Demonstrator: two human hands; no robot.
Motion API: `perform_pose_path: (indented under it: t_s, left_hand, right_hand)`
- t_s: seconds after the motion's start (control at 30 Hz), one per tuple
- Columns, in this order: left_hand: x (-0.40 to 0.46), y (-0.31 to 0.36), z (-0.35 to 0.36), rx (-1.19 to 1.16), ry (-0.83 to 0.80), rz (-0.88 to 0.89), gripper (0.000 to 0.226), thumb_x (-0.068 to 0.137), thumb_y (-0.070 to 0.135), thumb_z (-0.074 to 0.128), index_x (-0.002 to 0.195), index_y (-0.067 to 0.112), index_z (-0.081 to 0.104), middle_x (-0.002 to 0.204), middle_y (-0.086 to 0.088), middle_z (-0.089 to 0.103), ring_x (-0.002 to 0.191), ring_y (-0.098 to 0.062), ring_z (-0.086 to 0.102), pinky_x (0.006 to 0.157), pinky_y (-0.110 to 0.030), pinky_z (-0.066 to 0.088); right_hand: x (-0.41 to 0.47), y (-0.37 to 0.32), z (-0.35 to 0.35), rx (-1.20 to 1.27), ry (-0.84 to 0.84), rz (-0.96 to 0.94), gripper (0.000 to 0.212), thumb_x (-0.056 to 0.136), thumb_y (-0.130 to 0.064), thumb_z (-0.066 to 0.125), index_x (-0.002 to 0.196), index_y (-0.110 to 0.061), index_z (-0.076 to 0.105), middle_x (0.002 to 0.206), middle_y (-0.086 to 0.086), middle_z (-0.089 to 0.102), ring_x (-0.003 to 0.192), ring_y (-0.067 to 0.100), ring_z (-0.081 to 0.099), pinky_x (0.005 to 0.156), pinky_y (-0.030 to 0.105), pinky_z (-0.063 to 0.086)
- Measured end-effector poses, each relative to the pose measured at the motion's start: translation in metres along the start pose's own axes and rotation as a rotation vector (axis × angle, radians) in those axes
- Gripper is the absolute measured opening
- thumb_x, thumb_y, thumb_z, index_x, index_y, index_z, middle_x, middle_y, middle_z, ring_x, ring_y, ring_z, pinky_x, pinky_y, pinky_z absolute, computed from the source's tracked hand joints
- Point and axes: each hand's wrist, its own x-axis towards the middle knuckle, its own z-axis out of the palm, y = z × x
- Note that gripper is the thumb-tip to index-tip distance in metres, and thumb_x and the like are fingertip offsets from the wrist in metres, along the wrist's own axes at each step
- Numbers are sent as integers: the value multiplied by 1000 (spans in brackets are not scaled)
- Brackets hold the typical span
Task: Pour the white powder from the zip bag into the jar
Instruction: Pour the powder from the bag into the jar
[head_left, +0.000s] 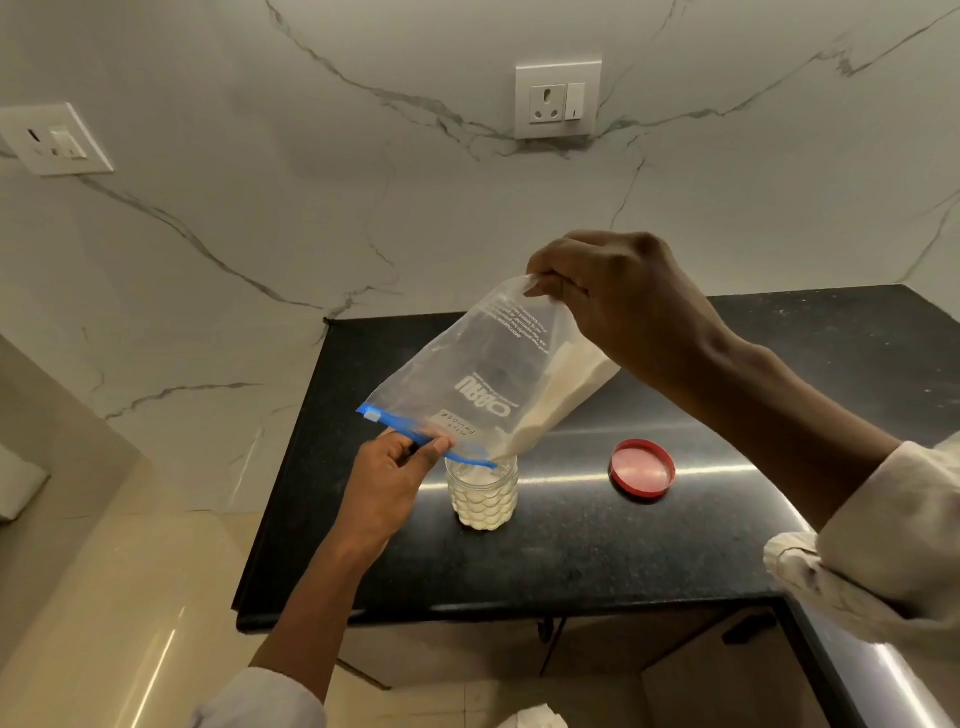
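A clear zip bag (483, 374) with a blue zip strip hangs upside down and tilted over the counter. White powder (556, 400) lies along its lower right side and runs down to the open corner at the jar's mouth. My right hand (618, 301) pinches the bag's raised bottom edge. My left hand (395, 473) pinches the blue zip strip beside the jar. The clear textured jar (483, 499) stands upright on the black counter, open and mostly filled with powder.
The jar's red lid (643, 467) lies on the black countertop (571, 561) to the right of the jar. A marble wall with two socket plates (558, 98) rises behind. The counter's left and front edges drop to a beige floor (130, 597).
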Motion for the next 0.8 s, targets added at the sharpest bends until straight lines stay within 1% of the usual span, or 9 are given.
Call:
perform_pose_path:
  t_s: [0.07, 0.13, 0.23, 0.3, 0.37, 0.5, 0.63, 0.8]
  left_hand:
    - [0, 2, 1, 4, 9, 17, 3, 86, 27, 67, 87, 27, 69, 87, 8, 72, 80, -3, 68, 75, -20, 53]
    - [0, 3, 2, 23, 13, 21, 2, 86, 27, 67, 85, 28, 68, 85, 9, 71, 76, -2, 67, 71, -18, 51]
    - [-1, 1, 1, 37, 11, 12, 2, 86, 28, 67, 85, 27, 68, 91, 5, 72, 80, -8, 68, 71, -19, 52]
    - [-1, 0, 0, 34, 10, 22, 3, 86, 28, 67, 87, 26, 69, 93, 1, 72, 86, -11, 68, 74, -20, 53]
    - [0, 0, -1, 26, 6, 29, 4, 86, 27, 67, 89, 27, 69, 94, 2, 72, 89, -11, 68, 78, -20, 52]
    - [-2, -1, -2, 48, 17, 16, 1, 85, 28, 68, 86, 28, 68, 89, 4, 71, 77, -6, 66, 70, -17, 50]
    - [-2, -2, -4, 14, 13, 8, 5, 85, 28, 68, 90, 27, 69, 94, 5, 72, 90, -9, 67, 77, -20, 52]
    - [-2, -3, -3, 24, 16, -1, 4, 85, 28, 67, 90, 27, 68, 93, 8, 71, 88, -8, 67, 76, -20, 53]
  right_hand:
    - [1, -2, -2, 9, 31, -17, 16, 89, -15, 67, 96, -1, 71, 87, 11, 72, 72, 21, 69, 64, 31, 59]
    - [3, -3, -1, 8, 49, -23, 16, 90, -15, 66, 95, -1, 71, 87, 11, 72, 72, 21, 69, 63, 32, 58]
    - [4, -2, 2, 7, 10, -15, 15, 89, -14, 67, 95, -1, 72, 88, 11, 73, 73, 21, 70, 65, 34, 59]
    - [4, 0, 1, 14, 7, -13, 16, 89, -15, 67, 96, -1, 72, 89, 11, 73, 74, 21, 70, 66, 33, 60]
    - [5, 0, 1, 18, 21, -19, 16, 89, -15, 66, 96, -1, 71, 89, 11, 73, 74, 21, 70, 66, 33, 60]
    - [5, 0, 6, 9, -6, -15, 16, 89, -14, 68, 96, -1, 72, 88, 11, 73, 73, 22, 70, 66, 31, 59]
    - [6, 0, 5, 11, 5, -22, 15, 88, -13, 69, 96, -1, 72, 88, 11, 73, 73, 20, 70, 67, 27, 57]
    - [8, -2, 6, 3, -22, -25, 16, 87, -13, 69, 97, -1, 72, 88, 12, 73, 73, 22, 71, 67, 26, 57]
